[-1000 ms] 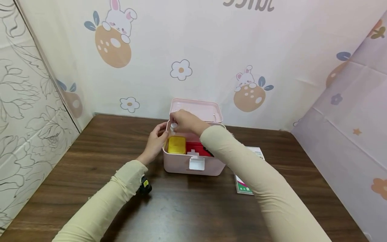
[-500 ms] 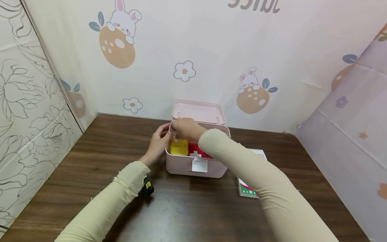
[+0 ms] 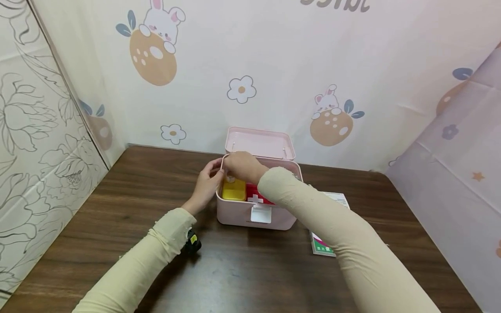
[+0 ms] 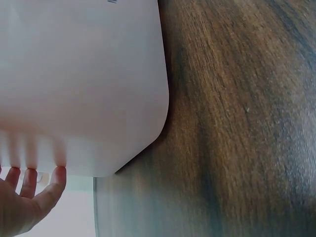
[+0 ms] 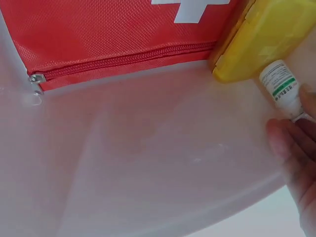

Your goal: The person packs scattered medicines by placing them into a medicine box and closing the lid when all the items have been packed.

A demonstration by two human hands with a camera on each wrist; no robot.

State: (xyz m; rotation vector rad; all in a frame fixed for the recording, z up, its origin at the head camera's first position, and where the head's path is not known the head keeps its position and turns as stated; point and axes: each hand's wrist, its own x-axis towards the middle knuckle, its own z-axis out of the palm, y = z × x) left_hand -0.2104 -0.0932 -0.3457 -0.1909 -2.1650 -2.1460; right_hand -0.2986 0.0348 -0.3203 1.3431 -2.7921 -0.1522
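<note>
An open pink plastic box [image 3: 256, 217] stands on the table. Inside its left back corner, my right hand [image 3: 242, 166] pinches the cap end of a small white pill bottle [image 5: 280, 86] with a green-striped label. Beside the bottle sits a yellow plastic case [image 3: 234, 191]. A red zippered pouch with a white cross [image 5: 118, 37] lies along the front wall. Against the outside of the box's left wall rest the fingertips of my left hand [image 3: 206, 184], spread apart in the left wrist view. The thumb is near the rim.
The box lid [image 3: 260, 143] leans back near the patterned wall cloth. A small black object with a yellow mark [image 3: 193, 241] lies by my left sleeve. A white and green printed carton [image 3: 322, 248] lies right of the box, partly under my right forearm.
My right hand has moved down into the box with the pill bottle, which now stands lower beside the yellow case. My left hand keeps its place at the left wall.
</note>
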